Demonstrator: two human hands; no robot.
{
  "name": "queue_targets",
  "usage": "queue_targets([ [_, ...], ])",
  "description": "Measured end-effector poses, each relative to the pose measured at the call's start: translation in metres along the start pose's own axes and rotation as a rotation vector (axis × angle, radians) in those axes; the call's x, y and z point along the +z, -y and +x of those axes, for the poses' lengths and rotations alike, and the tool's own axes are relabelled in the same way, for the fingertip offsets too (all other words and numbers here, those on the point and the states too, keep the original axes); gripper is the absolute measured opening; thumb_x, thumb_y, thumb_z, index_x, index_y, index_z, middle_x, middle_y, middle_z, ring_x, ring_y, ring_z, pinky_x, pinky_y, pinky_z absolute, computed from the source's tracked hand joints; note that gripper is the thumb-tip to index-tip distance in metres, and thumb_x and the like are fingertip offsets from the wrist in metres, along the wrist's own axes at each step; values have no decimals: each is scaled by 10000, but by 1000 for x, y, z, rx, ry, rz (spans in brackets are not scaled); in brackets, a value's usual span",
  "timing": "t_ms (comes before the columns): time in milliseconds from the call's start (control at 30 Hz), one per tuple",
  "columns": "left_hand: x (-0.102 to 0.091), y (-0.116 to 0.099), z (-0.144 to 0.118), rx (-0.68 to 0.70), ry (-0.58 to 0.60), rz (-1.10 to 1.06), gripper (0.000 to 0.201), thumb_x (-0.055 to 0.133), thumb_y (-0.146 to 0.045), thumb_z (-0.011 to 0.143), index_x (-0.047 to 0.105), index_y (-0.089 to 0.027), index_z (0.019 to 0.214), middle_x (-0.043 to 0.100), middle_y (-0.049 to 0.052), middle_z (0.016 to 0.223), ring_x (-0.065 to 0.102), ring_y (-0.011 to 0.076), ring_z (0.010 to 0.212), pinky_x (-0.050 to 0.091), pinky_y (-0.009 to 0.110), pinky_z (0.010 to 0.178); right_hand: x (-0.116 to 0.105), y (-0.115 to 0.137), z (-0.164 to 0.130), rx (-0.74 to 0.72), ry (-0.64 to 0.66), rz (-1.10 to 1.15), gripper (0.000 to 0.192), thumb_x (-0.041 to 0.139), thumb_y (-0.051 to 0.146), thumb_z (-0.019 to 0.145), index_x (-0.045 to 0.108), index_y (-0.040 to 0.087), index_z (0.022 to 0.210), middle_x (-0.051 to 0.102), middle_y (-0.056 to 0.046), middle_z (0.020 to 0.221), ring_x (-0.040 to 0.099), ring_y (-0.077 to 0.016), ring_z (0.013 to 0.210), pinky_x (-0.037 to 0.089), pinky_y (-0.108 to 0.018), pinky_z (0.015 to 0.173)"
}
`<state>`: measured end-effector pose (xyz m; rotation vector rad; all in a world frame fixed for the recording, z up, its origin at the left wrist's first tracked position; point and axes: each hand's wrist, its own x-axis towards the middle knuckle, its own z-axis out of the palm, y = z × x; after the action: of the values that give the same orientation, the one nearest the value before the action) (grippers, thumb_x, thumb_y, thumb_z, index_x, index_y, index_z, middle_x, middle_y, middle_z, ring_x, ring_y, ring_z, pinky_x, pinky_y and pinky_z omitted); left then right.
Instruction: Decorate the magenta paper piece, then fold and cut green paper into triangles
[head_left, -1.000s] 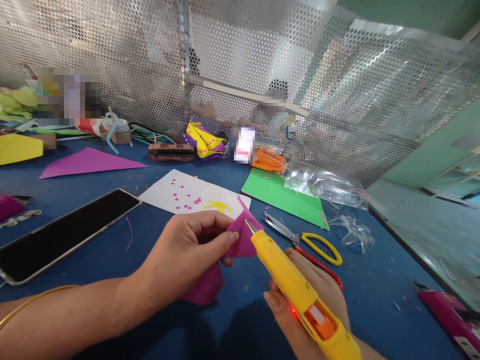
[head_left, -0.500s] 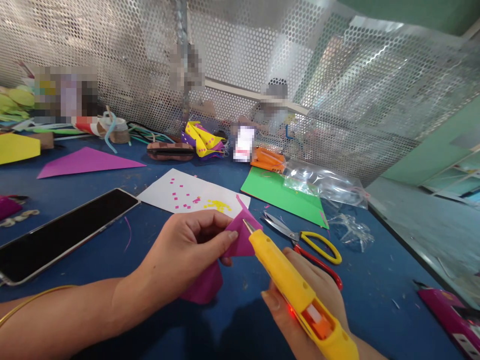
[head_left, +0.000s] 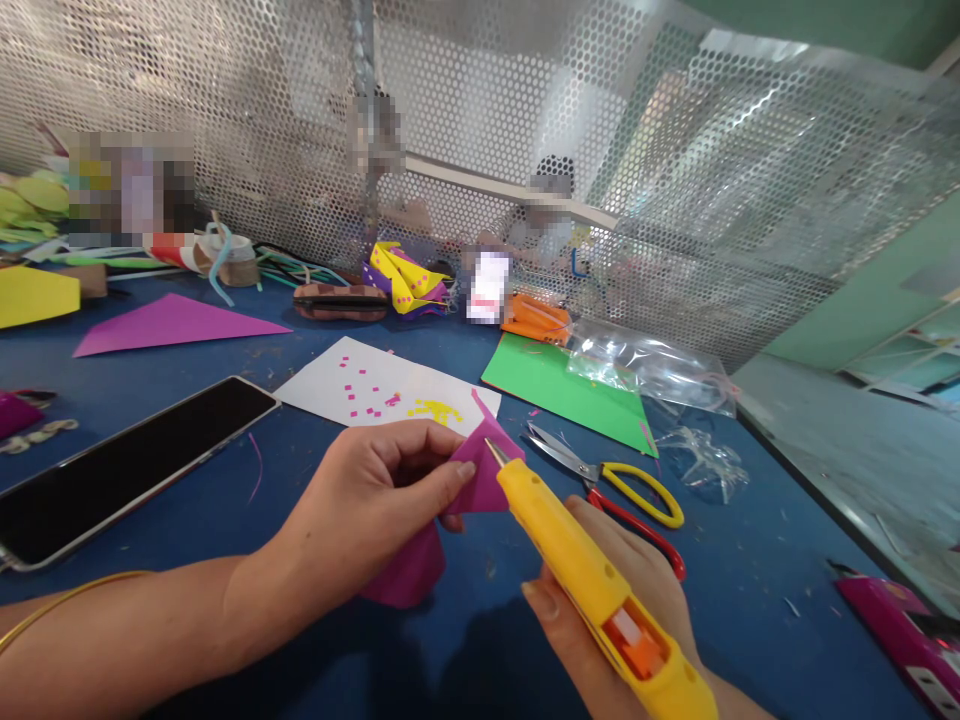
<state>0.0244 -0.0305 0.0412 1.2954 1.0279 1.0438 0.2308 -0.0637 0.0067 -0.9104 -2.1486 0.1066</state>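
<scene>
My left hand pinches a folded piece of purple paper between thumb and fingers; more of the purple sheet hangs below the palm. Wrapped in my right hand is a yellow glue gun, its metal tip touching or very close to the paper near the upper fold. Most of the right fingers are hidden behind the gun. Just beyond that hand lie scissors with one yellow and one red handle. White paper behind the left hand carries small pink and yellow bits.
A phone lies at left, with a purple paper triangle behind it. Green sheets and clear plastic are at back right. A magenta device sits at the right edge. Perforated metal closes off the back.
The red glow seen on the glue gun beside my right fingers is gone. Both hands, the paper and the gun stay almost still.
</scene>
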Motion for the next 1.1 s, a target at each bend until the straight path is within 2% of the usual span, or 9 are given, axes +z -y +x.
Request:
queue_targets([
  [833,0,-1,-1,-11,-13,7,78,706,-242,786,735,-174,763,714,-15,667,595,74,523,472,138,492,-1,1,-1,1,22,13,168,548,242,910,440,208,786,461,27,663,463,-101,536,353,-247,459],
  [1100,0,-1,0,-5,-11,-3,72,706,-234,779,735,-172,757,714,-17,660,601,74,519,472,135,488,0,-1,-2,1,16,8,164,592,241,884,459,203,797,473,30,658,471,-102,544,373,-239,472],
])
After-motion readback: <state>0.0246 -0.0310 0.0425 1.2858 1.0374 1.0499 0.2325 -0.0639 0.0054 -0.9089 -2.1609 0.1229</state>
